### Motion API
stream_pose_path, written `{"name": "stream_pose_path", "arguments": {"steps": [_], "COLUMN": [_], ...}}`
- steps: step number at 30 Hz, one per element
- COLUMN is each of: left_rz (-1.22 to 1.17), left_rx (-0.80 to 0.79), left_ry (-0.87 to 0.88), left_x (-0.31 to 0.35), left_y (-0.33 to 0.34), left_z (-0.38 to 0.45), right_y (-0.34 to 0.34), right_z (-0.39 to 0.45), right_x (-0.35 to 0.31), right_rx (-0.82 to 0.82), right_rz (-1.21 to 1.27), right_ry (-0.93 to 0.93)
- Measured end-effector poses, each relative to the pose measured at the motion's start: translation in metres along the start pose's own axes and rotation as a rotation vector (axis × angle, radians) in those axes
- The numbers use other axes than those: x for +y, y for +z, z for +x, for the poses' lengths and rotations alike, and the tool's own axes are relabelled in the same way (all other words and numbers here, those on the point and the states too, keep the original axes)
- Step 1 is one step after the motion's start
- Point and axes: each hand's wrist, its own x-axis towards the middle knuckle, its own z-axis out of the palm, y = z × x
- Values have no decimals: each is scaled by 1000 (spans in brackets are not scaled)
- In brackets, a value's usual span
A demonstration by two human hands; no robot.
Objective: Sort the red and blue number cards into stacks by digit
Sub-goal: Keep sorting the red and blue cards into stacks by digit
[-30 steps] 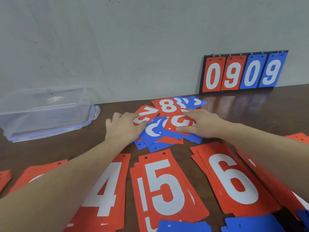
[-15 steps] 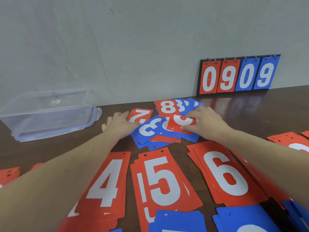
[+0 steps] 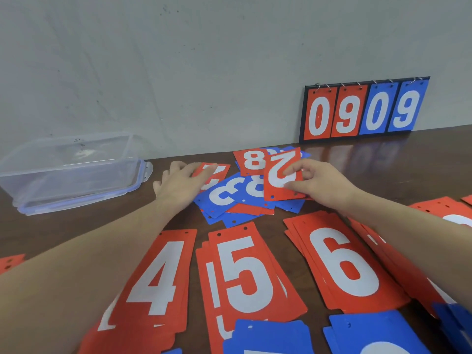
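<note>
while right hand (image 3: 320, 186) pinches red 2 card (image 3: 279, 178), its edge lifts.

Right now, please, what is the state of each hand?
Left hand: open, fingers resting flat on a red card in the unsorted pile.
Right hand: pinching the red 2 card, lifted off the pile.

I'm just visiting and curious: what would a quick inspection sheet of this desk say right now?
Surface: dark wooden table.
Job's things: red stacks 4, 5, 6; mixed pile at the back.
Clutter: clear plastic box, far left.
Grippers: right hand pinches red 2 card; left hand rests on another red card.
Cables: nothing seen.
Surroundings: grey wall; flip scoreboard reading 0909.
</note>
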Motion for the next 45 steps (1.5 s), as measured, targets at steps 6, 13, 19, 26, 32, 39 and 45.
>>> {"name": "stream_pose_path", "arguments": {"steps": [6,13,19,26,32,39,45], "left_rz": [291,-32,-374,-644,-788,-1035,-1096], "left_rx": [-214,-199,-65,-117,-70,31,175], "left_ry": [147,48,43,-51,1,-29,-51], "left_x": [-2,0,4,-16,-46,-100,-154], "left_y": [-5,-12,-28,-79,-120,-169,-208], "left_z": [-14,-13,-31,-72,-123,-178,-221], "right_y": [5,8,4,0,5,43,95], "right_z": [-1,-14,-32,-58,-83,-109,-107], "right_x": [-5,-18,-37,-66,-98,-139,-176], "right_rx": [-20,-36,58,-10,-50,-227,-313], "right_rz": [113,155,199,197,410,252,276], "right_ry": [40,42,52,35,50,-13,-36]}}
